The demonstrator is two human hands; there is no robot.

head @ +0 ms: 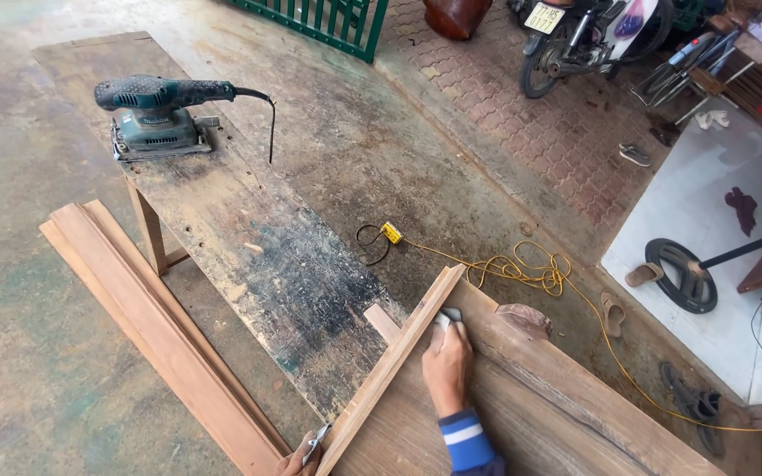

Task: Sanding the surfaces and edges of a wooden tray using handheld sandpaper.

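— Right hand [448, 366]?
— Pressed flat on the wooden frame [522, 414], fingers closed over a small grey sanding pad [448, 318] near the frame's upper corner. Blue striped sleeve just visible at the wrist.
— Left hand [295, 461]?
— Low at the picture's edge, against the frame's outer strip [390, 366], pinching a small pale metallic piece [317, 441]; too little visible to tell what it is.
— Position of the frame?
— Lying tilted across the near end of the worktop [249, 238], corner pointing up and away, a short wood offcut [383, 323] just beside the strip.
— Progress, judging by the surface?
— Hard to call. Outer strip looks pale and clean; the broad panel inside looks darker and rougher, so probably more rubbing left there. Pad sitting only at the corner, most of the length untouched by it at present.
— Anything else nearby?
— Green electric sander [153, 115] resting idle at the far end of the worktop, well apart from both hands. Long reddish boards [160, 339] leaning beside the worktop's leg. Yellow cord [522, 269] coiled on the concrete floor, a motorbike [588, 35] farther off.
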